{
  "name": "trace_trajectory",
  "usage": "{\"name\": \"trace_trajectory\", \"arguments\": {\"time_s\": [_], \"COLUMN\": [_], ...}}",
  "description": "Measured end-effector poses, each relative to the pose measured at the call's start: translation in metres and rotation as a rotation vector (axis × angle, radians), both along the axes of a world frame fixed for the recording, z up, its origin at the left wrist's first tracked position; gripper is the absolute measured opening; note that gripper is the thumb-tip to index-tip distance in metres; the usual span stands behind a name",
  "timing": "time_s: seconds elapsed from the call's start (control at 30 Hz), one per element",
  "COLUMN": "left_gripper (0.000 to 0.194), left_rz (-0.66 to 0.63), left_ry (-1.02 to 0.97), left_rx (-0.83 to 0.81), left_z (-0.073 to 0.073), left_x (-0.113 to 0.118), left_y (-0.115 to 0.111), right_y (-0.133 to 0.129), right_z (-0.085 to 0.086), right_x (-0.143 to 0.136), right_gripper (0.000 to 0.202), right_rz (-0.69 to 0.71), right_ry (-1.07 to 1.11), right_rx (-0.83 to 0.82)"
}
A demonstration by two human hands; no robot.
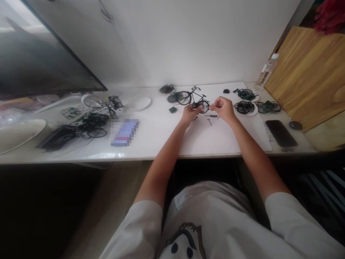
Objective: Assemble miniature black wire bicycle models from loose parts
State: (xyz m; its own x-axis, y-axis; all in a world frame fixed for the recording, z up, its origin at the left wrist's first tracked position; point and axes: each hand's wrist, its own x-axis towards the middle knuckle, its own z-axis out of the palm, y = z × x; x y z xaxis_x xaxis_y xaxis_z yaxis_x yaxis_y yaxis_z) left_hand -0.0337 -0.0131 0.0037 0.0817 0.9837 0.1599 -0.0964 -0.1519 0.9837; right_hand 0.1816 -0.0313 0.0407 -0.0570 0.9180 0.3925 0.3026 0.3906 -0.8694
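Note:
A small black model bicycle [198, 98] is held above the white board, its front wheel to the left. My left hand [191, 114] is closed round its lower part near the rear wheel. At the right edge of that wheel, my right hand [223, 108] is closed in a pinch; whatever sits between its fingertips is too small to make out. Below the hands lie a few small dark tools [211, 116]. To the right, white plates hold black wheels [244, 107] and dark green frame parts [245, 94].
Several model bicycles [94, 120] are heaped on the left beside a phone [124, 132] with a lit screen. A black phone [281, 133] and a round dark lid [295, 125] lie on the right. A plastic bottle [266, 72] stands by a wooden panel [309, 75].

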Motion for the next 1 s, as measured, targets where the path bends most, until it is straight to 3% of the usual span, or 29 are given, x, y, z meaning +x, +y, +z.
{"name": "trace_trajectory", "arguments": {"time_s": [0.17,0.67,1.0], "left_gripper": [0.045,0.045,0.044], "left_rz": [-0.007,-0.035,-0.036], "left_ry": [-0.009,0.027,0.004], "left_rx": [0.007,0.079,0.064], "left_z": [-0.0023,-0.0075,0.0023], "left_x": [0.0000,-0.0020,0.0007], "left_y": [0.0017,0.0031,-0.0060], "right_y": [0.0012,-0.0012,0.0032], "right_z": [-0.0029,-0.0010,-0.0048], "right_x": [-0.0012,-0.0056,-0.0072], "right_gripper": [0.057,0.053,0.057], "right_rz": [0.072,-0.017,-0.023], "right_ry": [0.049,0.056,0.096], "right_rx": [-0.011,-0.056,-0.088]}}
